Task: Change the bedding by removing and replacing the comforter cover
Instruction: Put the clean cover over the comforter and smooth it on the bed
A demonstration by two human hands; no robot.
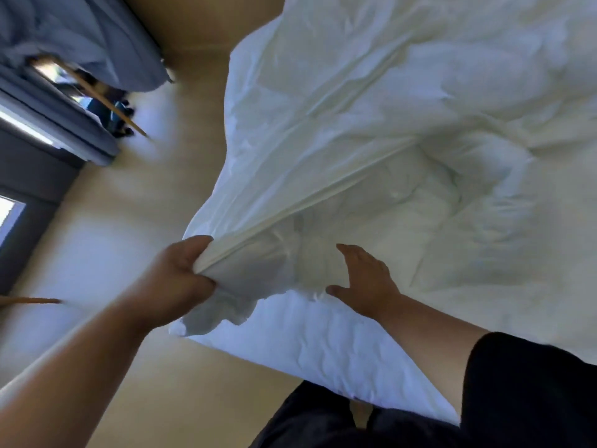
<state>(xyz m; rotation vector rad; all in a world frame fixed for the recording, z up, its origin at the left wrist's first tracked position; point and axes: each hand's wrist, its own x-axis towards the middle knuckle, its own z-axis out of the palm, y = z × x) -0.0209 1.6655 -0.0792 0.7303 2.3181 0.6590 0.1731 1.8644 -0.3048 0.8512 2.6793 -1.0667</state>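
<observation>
Nearest the camera: person's dark trousers (323, 421) and dark right sleeve (529, 392), bottom edge of the view, standing at the foot corner of the bed. Bed's mattress (290, 344) in a white fitted sheet fills the right half, its corner pointing down-left over a pale wood floor (122, 253). On top of it lies the white comforter (452, 221), rumpled, covering most of the bed surface. White comforter cover (290, 130) lies over the comforter's left and upper part, creased, with a taut fold running diagonally from mid-bed down to the near corner; its bunched corner hangs slightly past the mattress edge. Where cover ends and comforter begins further up the bed: cannot tell, both white. Left hand (181, 279) clamped on the gathered corner of the comforter cover, fingers curled round the bunch, arm extended from bottom-left. Right hand (365, 279) flat, fingers straight and spread, palm down, pressing on the comforter just beside the gripped corner; hands near each other but apart. Top-left: a heap of blue-grey bedding (84, 37) on the floor, well apart from the bed. Left edge: grey furniture (48, 130), motion-blurred, type unclear. Thin wooden stick or leg (113, 105) angled near it, detail too smeared to name.
</observation>
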